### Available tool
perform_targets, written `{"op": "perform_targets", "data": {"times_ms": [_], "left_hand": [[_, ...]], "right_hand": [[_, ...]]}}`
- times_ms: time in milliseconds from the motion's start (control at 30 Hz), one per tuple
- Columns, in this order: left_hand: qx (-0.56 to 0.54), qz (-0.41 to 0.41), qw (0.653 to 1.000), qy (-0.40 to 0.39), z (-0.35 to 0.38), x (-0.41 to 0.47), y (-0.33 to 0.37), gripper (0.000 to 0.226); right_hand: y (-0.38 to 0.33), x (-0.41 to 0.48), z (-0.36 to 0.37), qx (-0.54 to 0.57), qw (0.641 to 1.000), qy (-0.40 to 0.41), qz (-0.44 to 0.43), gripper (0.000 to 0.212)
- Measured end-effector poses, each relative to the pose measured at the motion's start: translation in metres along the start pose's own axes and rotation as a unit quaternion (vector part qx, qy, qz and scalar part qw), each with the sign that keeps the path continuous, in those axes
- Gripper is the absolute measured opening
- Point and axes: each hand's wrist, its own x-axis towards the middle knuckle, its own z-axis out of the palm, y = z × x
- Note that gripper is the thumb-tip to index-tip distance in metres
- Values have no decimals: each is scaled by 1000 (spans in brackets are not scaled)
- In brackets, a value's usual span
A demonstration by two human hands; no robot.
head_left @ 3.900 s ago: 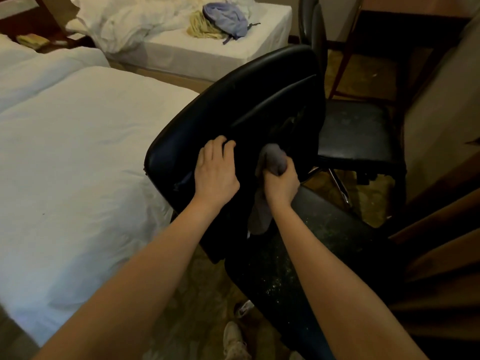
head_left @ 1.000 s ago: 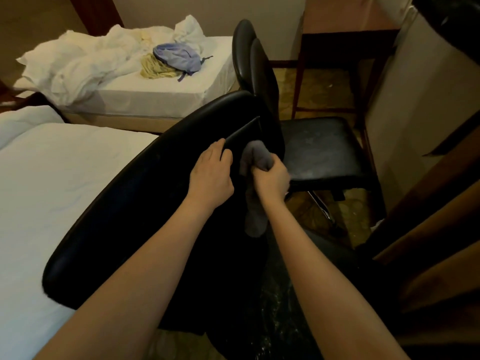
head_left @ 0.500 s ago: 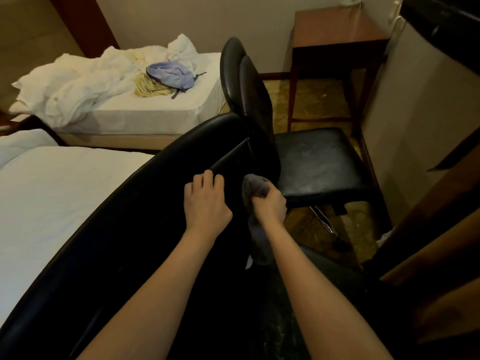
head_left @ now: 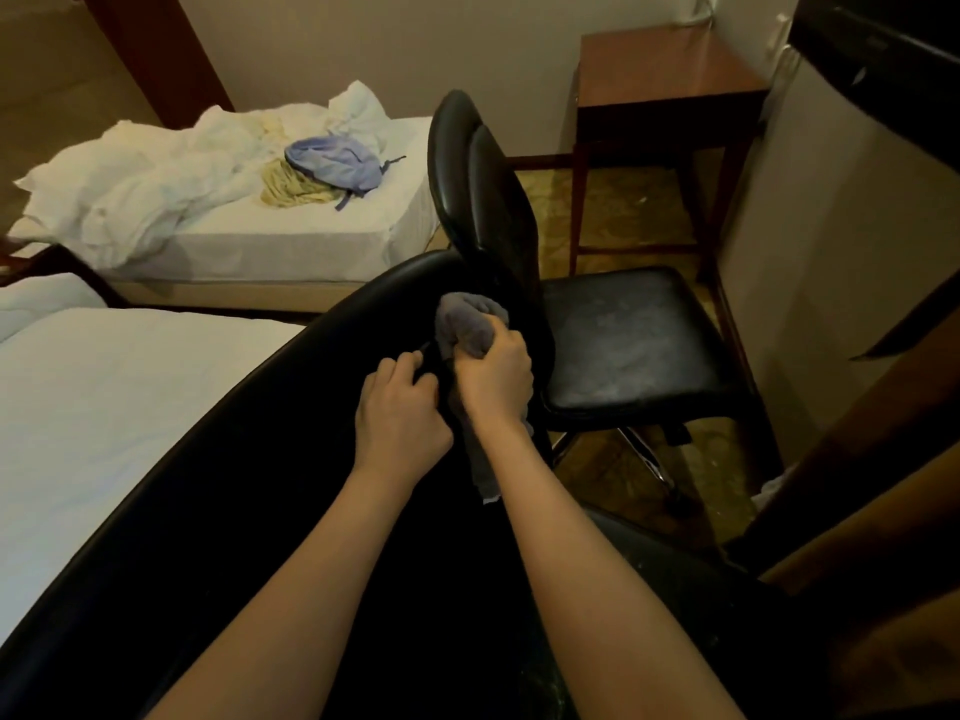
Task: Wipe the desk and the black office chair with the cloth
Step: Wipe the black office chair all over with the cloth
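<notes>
Cloth [head_left: 467, 324] nearer chair [head_left: 249, 459] top, tail hanging down

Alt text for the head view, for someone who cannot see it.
The right hand presses a bunched grey cloth against the back of a black office chair, while the left hand grips the chair beside it. A second black chair stands behind, with white beds to the left and a wooden table by the wall.

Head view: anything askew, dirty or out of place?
The near black leather office chair back leans steeply askew, left hand holding it, right hand gripping the grey cloth. The second black chair's seat carries a pale dusty film. Crumpled white linen and a blue bag lie heaped on the far bed.
</notes>
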Motion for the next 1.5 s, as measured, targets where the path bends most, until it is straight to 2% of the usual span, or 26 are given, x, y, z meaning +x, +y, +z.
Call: {"op": "perform_targets", "data": {"times_ms": [133, 200, 300, 400, 533, 667, 767, 833, 900, 967, 1067, 1233, 1300, 1333, 1433, 1500], "left_hand": [[-37, 6, 999, -18, -8, -3, -1, 18], [-55, 15, 997, -51, -13, -5, -4, 17], [-59, 1, 994, -91, -21, -7, -1, 14], [-79, -9, 989, -127, -38, -9, -1, 16], [-89, 2, 996, -29, -67, -27, -17, 15], [-77, -15, 997, 28, -93, -53, -47, 17], [-49, -73, 989, 117, -112, -72, -67, 30], [-60, -151, 982, 97, -119, -83, -79, 40], [-109, -230, 966, 49, -122, -91, -89, 40], [-149, -258, 954, 31, -124, -94, -92, 39], [-182, -272, 944, 45, -126, -94, -92, 39], [-188, -260, 946, 39, -126, -95, -95, 38], [-225, -259, 939, 27, -127, -94, -99, 37], [-267, -272, 924, 20, -127, -93, -103, 38], [-411, -320, 854, 15, -129, -93, -118, 44], [-457, -323, 829, 11, -133, -97, -119, 43]], "right_hand": [[42, 13, -17, -76, 992, -29, 101, 38], [56, 10, -28, -88, 988, -56, 112, 35], [45, 1, -29, -81, 993, -53, 74, 35], [15, -13, -25, -38, 999, -39, -2, 31], [-15, -42, -19, -14, 993, -69, -91, 30], [-27, -68, -14, -13, 993, -68, -98, 32], [-42, -80, -16, 10, 987, -104, -123, 33], [-58, -89, -14, 1, 984, -105, -143, 34], [-70, -103, -6, -30, 981, -104, -161, 34], [-76, -117, 2, -62, 977, -97, -180, 33], [-75, -145, 10, -121, 954, -108, -250, 36], [-58, -162, -4, -140, 886, -232, -375, 38], [-50, -159, -17, -174, 862, -262, -399, 35], [-48, -158, -22, -167, 868, -253, -393, 34], [-61, -153, -28, -79, 945, -143, -284, 36], [-82, -154, -16, -57, 964, -103, -236, 37]]}}
